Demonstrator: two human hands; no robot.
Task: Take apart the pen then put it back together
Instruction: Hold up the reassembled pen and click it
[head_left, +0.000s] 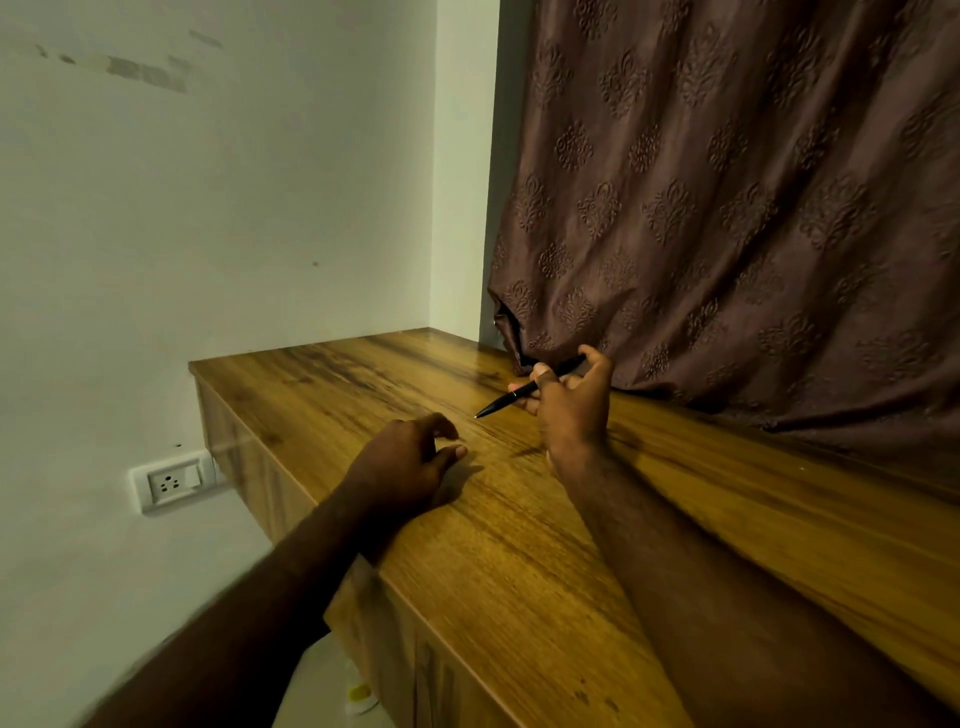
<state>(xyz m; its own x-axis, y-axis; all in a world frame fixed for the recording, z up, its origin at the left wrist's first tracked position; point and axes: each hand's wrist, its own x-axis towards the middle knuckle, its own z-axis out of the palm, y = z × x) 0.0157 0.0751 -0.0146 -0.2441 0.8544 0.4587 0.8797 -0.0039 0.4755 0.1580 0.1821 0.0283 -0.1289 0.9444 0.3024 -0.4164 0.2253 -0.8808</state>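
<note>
1. Right hand is pinching the black pen mid-barrel, lifted just above the table, tip slanting down toward the left hand.
2. Left hand is resting on the table below the pen tip, fingers loosely curled, empty.
3. Judgement: bring the left hand to the tip end, then twist against a firm right grip.
4. Pen is looking slim, glossy; table is showing smooth wood grain; embossed brown curtain is hanging behind the pen.

Your right hand holds the pen above the countertop, tip pointing left and down. Your left hand rests on the countertop, left of the pen and nearer to you, apart from it. The curtain hangs behind your right hand, its hem on the countertop. The wall socket sits on the wall left of the counter, below its top.
</note>
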